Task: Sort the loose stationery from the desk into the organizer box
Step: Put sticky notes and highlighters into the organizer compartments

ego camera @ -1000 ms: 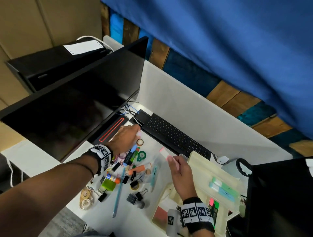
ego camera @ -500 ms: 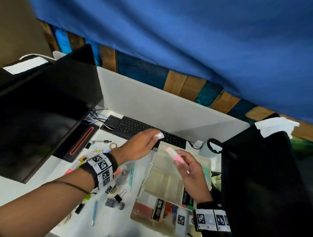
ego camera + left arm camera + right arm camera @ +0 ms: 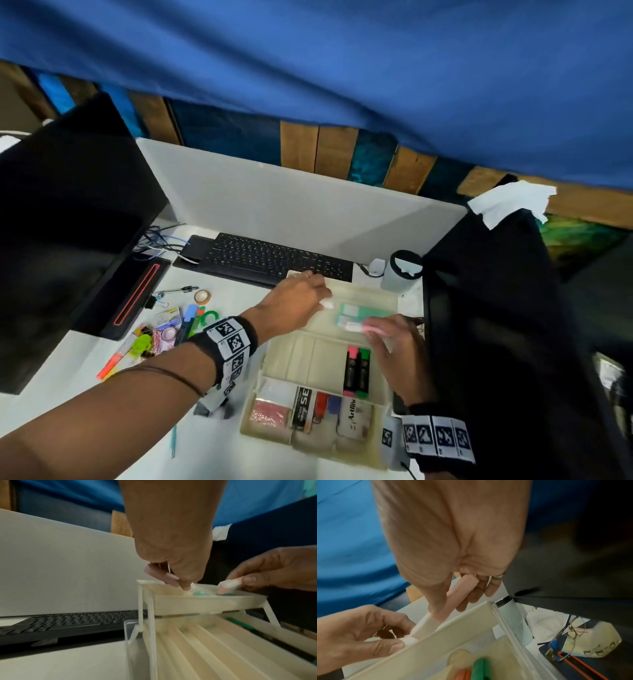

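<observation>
A cream organizer box [image 3: 274, 363] lies open on the desk with its raised upper tray [image 3: 370, 294] at the far side. My left hand [image 3: 301, 301] reaches over that tray and pinches a small white eraser [image 3: 327, 303] [image 3: 192, 586] at its fingertips. My right hand [image 3: 394, 342] holds a pink capped stick [image 3: 359, 328] [image 3: 453, 599] [image 3: 229, 584] just above the tray, beside two green erasers [image 3: 363, 311]. Pink and green highlighters [image 3: 357, 371] lie in the lower tray. Loose stationery [image 3: 164, 329] is piled on the desk to the left.
A black keyboard [image 3: 267, 258] lies behind the box, a dark monitor [image 3: 68, 219] stands at the left. A white cup [image 3: 399, 274] and a black bag [image 3: 513, 325] stand close on the right. A white partition [image 3: 291, 205] closes the desk's back.
My left hand carried the white eraser from the pile across to the upper tray. My right hand lowered the pink stick down to the tray. My head turned right.
</observation>
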Motion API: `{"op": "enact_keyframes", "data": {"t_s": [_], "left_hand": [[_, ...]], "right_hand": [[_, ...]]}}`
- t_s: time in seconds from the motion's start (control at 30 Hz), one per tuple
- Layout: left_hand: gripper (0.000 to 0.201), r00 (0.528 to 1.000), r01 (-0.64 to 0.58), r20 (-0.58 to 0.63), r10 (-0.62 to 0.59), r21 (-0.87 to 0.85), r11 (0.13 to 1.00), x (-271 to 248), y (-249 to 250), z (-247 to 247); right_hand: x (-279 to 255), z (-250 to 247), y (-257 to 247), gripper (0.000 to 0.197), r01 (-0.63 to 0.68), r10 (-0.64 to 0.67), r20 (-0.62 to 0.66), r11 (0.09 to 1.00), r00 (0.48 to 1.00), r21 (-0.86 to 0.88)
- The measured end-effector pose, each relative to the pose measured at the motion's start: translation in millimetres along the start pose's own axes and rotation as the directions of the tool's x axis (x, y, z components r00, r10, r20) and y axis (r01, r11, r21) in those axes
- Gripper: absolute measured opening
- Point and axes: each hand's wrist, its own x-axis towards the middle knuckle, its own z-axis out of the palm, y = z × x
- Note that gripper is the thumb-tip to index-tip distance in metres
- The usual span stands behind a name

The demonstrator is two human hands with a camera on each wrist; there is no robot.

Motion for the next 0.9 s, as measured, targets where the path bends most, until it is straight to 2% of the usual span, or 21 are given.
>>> {"op": "enact_keyframes", "data": {"t_s": [0.17,0.37,0.6,0.77,0.9], "left_hand": [[0.030,0.999,0.050,-0.006,-0.050,0.023,0.998,-2.4,4.1,4.5],[0.028,0.987,0.162,-0.004,-0.163,-0.040,0.986,-6.8,8.7,0.6],[0.026,0.967,0.251,-0.047,-0.252,-0.017,0.968,-24.2,6.1,2.3],[0.032,0.963,0.268,-0.019,-0.269,-0.051,0.962,-29.1,2.1,-0.3],[0.044,0.967,0.252,-0.014,-0.253,-0.045,0.967,-25.0,1.2,3.5]], "right_hand": [[-3.9,5.7,-8.8,0.024,-0.009,0.010,0.050,1.000,0.999,-0.006],[-5.5,7.2,-15.0,0.022,-0.067,0.066,0.028,0.997,0.997,0.033],[-7.2,15.5,-10.2,0.014,-0.126,0.127,-0.021,0.992,0.992,0.024],[4.9,22.2,-30.2,0.015,-0.143,0.143,-0.035,0.990,0.989,-0.007],[25.9,35.9,-46.9,0.023,-0.157,0.158,0.033,0.987,0.987,-0.024]]}}
